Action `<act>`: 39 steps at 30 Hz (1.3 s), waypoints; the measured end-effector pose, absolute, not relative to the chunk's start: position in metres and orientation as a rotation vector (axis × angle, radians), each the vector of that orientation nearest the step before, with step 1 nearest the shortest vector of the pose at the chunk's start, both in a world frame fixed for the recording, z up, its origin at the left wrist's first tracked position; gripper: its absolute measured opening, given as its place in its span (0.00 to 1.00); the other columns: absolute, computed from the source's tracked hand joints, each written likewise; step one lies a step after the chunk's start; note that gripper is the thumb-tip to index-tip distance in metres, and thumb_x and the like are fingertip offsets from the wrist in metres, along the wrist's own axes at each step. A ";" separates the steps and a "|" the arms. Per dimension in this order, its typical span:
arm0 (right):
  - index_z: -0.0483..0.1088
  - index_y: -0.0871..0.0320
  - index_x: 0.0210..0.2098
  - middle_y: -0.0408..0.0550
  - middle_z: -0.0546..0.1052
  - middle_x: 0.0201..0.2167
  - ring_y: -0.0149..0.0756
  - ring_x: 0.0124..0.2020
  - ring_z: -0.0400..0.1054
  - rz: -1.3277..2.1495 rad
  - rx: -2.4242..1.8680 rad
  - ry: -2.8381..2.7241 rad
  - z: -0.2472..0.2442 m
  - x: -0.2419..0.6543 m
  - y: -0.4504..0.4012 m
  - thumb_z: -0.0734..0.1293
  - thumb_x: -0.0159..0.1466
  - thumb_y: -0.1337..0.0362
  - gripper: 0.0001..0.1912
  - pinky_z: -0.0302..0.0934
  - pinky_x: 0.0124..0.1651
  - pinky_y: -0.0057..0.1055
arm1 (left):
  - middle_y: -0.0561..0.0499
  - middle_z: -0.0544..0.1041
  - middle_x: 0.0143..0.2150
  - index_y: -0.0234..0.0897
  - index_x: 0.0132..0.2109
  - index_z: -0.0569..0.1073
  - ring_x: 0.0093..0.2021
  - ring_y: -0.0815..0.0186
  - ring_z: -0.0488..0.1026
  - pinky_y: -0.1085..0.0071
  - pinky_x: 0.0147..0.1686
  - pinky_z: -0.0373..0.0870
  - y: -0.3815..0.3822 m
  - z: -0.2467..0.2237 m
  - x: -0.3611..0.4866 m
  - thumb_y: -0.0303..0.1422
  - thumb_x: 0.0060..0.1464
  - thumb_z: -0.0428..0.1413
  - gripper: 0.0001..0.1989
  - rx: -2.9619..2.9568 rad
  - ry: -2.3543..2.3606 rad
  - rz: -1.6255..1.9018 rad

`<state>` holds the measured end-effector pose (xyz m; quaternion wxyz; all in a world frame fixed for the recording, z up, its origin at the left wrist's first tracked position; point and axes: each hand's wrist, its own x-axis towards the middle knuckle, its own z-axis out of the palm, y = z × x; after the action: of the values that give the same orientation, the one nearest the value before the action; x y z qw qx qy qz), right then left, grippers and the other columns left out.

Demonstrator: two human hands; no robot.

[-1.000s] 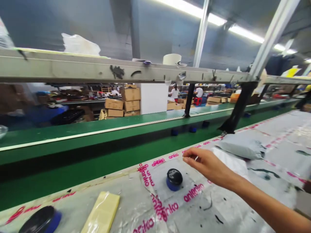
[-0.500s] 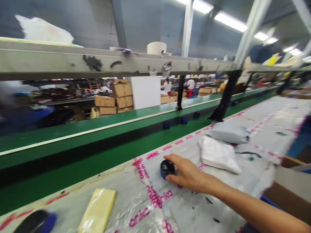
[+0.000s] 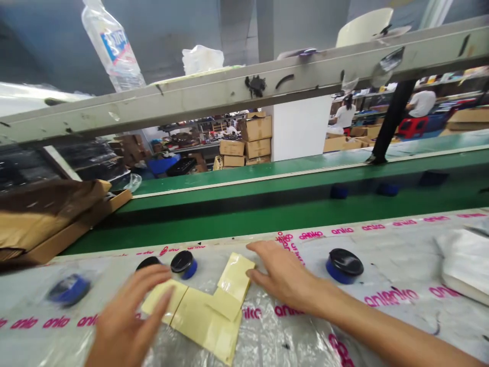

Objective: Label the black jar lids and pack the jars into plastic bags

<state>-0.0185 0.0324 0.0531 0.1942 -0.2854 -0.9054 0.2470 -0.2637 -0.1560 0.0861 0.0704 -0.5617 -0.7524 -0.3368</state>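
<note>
Pale yellow slips (image 3: 204, 318) lie overlapping in front of me, one stack of them (image 3: 234, 279) on top. My right hand (image 3: 284, 275) is just right of that stack, thumb and fingers apart and nothing between them. Over the left end of the slips is my left hand (image 3: 132, 311), somewhat blurred, its fingers spread and holding nothing. A round blue container with a glossy black top (image 3: 344, 265) stands beyond my right wrist. Another such container (image 3: 184, 264) sits behind the slips, and a dark one (image 3: 148, 262) is partly covered by my left fingers.
At the far left of the plastic-covered table (image 3: 401, 265) lies a blue container in clear wrap (image 3: 69, 289). A white packet (image 3: 468, 265) is at the right. Blue pieces (image 3: 387, 189) rest on the green conveyor (image 3: 244, 219). A shelf beam (image 3: 214, 92) crosses above, bearing a bottle (image 3: 114, 51).
My right hand has let go of the round blue-and-black container and moved to the yellow slips. The view has swung left, and my left hand has come into sight.
</note>
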 end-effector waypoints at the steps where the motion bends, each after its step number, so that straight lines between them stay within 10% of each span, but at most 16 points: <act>1: 0.65 0.62 0.62 0.63 0.73 0.57 0.56 0.59 0.65 0.729 -0.838 -2.564 0.049 -0.031 0.032 0.68 0.63 0.60 0.29 0.61 0.58 0.50 | 0.58 0.73 0.60 0.54 0.51 0.74 0.60 0.53 0.69 0.61 0.52 0.74 -0.151 0.076 -0.253 0.49 0.60 0.55 0.15 -1.753 -2.342 -1.048; 9: 0.66 0.58 0.57 0.43 0.74 0.35 0.35 0.34 0.70 1.496 -0.849 -2.116 0.021 -0.038 0.042 0.68 0.55 0.72 0.29 0.63 0.37 0.30 | 0.41 0.63 0.69 0.41 0.68 0.59 0.65 0.48 0.64 0.50 0.63 0.62 -0.091 0.049 -0.208 0.45 0.60 0.55 0.33 -2.028 -2.713 -1.220; 16: 0.68 0.56 0.47 0.39 0.70 0.32 0.29 0.30 0.66 1.917 -0.703 -1.608 0.041 0.006 0.030 0.78 0.50 0.63 0.27 0.59 0.33 0.27 | 0.48 0.80 0.40 0.35 0.45 0.76 0.40 0.61 0.74 0.69 0.39 0.68 -0.056 0.060 -0.168 0.39 0.56 0.59 0.13 -2.452 -2.637 -1.815; 21: 0.68 0.57 0.43 0.40 0.73 0.31 0.28 0.28 0.68 2.006 -0.717 -1.499 0.037 0.031 0.028 0.80 0.47 0.59 0.28 0.60 0.31 0.26 | 0.51 0.77 0.33 0.33 0.40 0.74 0.30 0.66 0.70 0.72 0.31 0.63 -0.041 0.055 -0.137 0.45 0.52 0.61 0.19 -2.296 -2.883 -1.993; 39: 0.72 0.58 0.29 0.40 0.73 0.20 0.29 0.22 0.67 1.789 -0.896 -1.599 0.040 0.079 0.031 0.72 0.54 0.61 0.08 0.62 0.29 0.27 | 0.56 0.71 0.27 0.36 0.32 0.73 0.28 0.68 0.65 0.73 0.27 0.59 -0.034 0.061 -0.095 0.39 0.52 0.59 0.10 -2.409 -2.860 -1.319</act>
<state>0.0787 0.0314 0.0399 0.2860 -0.3354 -0.5981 0.6694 -0.0946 -0.0340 0.0610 -0.4005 -0.5567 -0.6609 -0.3049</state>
